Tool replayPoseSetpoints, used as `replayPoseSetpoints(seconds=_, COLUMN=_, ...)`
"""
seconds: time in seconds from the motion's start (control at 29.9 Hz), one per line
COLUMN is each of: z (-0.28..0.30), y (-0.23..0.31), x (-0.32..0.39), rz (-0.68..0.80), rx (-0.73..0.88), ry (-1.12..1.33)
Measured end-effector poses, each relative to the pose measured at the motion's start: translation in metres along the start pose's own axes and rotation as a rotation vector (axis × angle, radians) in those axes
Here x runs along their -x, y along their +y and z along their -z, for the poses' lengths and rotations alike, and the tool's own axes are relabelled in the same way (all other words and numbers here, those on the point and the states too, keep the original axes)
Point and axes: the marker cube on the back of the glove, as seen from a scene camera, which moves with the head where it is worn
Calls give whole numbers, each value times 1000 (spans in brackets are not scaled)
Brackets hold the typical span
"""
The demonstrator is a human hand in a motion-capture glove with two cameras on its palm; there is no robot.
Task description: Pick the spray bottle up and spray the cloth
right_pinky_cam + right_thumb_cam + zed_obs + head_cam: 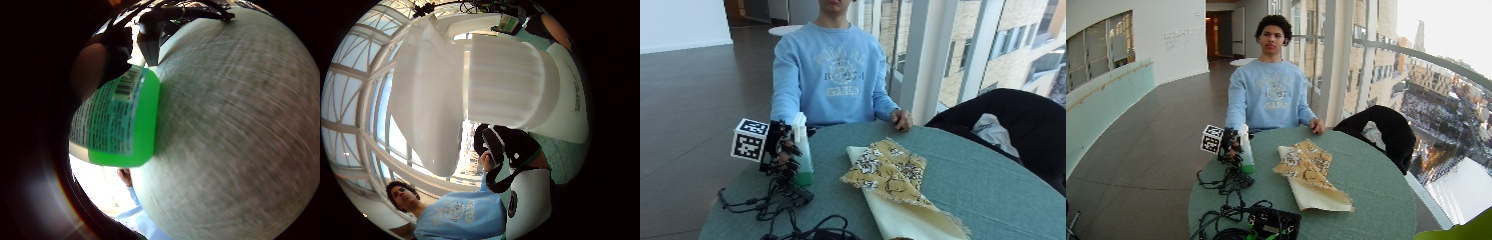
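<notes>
- My gloved right hand (781, 148) is wrapped round the spray bottle (802, 150), which stands upright near the table's (986, 175) edge; can't tell if its base is off the top.
- The cloth (889, 172) lies flat beside it, toward my bare hand (902, 119).
- So I reckon the nozzle has to swing that way before I squeeze.

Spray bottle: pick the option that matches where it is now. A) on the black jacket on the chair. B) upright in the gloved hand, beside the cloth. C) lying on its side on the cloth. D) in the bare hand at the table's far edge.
B: the outside view shows the spray bottle upright in the gloved right hand, beside the cloth and not touching it.
</notes>
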Motion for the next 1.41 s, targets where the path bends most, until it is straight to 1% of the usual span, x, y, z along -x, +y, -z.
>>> replayPoseSetpoints(seconds=0.13, z=-9, y=-6, x=-1, rz=1, rx=-35, ry=-48)
replayPoseSetpoints(seconds=0.4, z=-14, y=-6, x=0, rz=42, rx=-182, ry=-48)
replayPoseSetpoints(seconds=0.57, z=-13, y=-1, x=8, rz=87, rx=-204, ry=-17)
replayPoseSetpoints(seconds=0.77, z=-17, y=3, x=31, rz=148, rx=-133, ry=36)
replayPoseSetpoints(seconds=0.87, z=-22, y=0, x=47, rz=154, rx=-67, ry=79)
replayPoseSetpoints(seconds=1.14, z=-45, y=-18, x=74, rz=40, rx=205, ry=218)
replayPoseSetpoints(seconds=1.41, z=-61, y=-43, x=94, rz=-24, rx=317, ry=304)
